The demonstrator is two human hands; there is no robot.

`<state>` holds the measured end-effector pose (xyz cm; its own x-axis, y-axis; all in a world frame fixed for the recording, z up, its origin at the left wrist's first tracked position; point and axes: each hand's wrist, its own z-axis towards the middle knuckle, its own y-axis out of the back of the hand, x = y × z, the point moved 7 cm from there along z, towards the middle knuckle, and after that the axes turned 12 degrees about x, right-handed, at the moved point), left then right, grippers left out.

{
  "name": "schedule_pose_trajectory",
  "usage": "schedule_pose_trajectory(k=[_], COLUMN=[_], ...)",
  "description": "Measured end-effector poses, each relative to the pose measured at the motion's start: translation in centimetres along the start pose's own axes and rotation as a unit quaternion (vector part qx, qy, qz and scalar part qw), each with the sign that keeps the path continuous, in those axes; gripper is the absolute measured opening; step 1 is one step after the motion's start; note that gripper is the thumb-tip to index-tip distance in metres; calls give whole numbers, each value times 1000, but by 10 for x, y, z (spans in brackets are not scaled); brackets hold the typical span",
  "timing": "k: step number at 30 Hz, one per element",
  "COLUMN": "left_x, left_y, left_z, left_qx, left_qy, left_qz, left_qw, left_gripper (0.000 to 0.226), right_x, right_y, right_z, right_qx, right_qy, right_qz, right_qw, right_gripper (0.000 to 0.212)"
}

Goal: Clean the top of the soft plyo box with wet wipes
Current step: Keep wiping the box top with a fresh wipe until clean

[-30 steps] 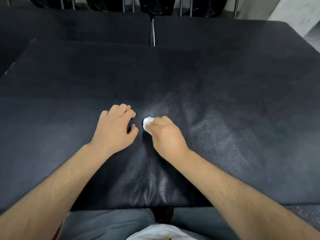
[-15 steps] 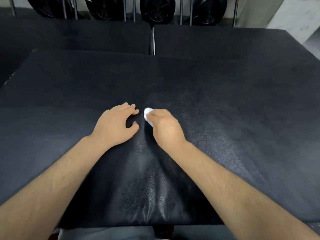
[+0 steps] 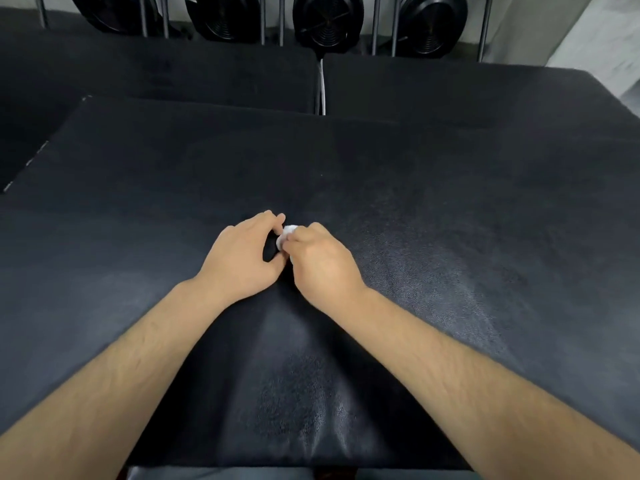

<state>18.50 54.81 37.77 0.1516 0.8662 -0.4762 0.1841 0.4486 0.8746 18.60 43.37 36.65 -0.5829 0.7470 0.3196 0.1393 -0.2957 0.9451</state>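
The wet wipe (image 3: 286, 234) sits bunched into a small white wad near the middle of the top of the soft plyo box (image 3: 450, 202), with only a little of it showing between the two hands. The right hand (image 3: 322, 261) pinches it, fingers curled tight around the wad and knuckles up. The left hand (image 3: 242, 258) arches beside it with its fingertips right at the wipe; whether they actually pinch it or only touch it cannot be told. This looks like a regrip or refold of the wipe rather than a stroke. To do it well, open the wad out so that a broad, fresh face meets the vinyl, because a tight ball cleans only a narrow line. Then lay the fingers flat over the wipe and press evenly, as the soft top gives under a point load. The right side of the box and the strip along its near edge carry a faint sheen that reads as damp, while its left side and far edge look matte, so overlapping passes should probably go there next. Black weight plates (image 3: 327, 20) stand beyond the box's far edge, well apart from the hands.
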Motion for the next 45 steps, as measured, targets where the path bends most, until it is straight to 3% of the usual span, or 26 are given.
schedule_pose_trajectory(k=[6, 11, 16, 22, 28, 32, 38, 42, 45], left_x=[-1, -2, 10, 27, 35, 43, 42, 48, 43], left_y=[5, 12, 6, -4, 6, 6, 5, 1, 4], left_z=[1, 20, 42, 46, 45, 48, 44, 47, 48], left_qx=[10, 64, 165, 183, 172, 162, 159, 154, 174], left_qy=[-13, -30, 22, 22, 8, 16, 12, 22, 21], left_qz=[18, 75, 117, 77, 48, 35, 25, 27, 42], left_qw=[1000, 995, 979, 980, 984, 986, 987, 987, 984], left_gripper=[43, 62, 98, 100, 113, 121, 129, 124, 126], right_x=[-48, -13, -94, -31, -29, 13, -21, 11, -33], right_y=[33, 19, 44, 17, 24, 5, 16, 6, 20], right_z=[41, -3, 14, -5, 66, 50, 101, 62, 78], right_qx=[25, 0, -1, -9, 51, 49, 43, 59, 45], right_qy=[-155, -33, -175, -46, -73, 10, -97, 8, -46], right_qz=[-45, -25, -31, -2, -7, 33, 7, 23, -35], right_qw=[987, 999, 984, 999, 996, 998, 994, 998, 997], right_gripper=[33, 32, 32, 29, 22, 15, 11, 15, 19])
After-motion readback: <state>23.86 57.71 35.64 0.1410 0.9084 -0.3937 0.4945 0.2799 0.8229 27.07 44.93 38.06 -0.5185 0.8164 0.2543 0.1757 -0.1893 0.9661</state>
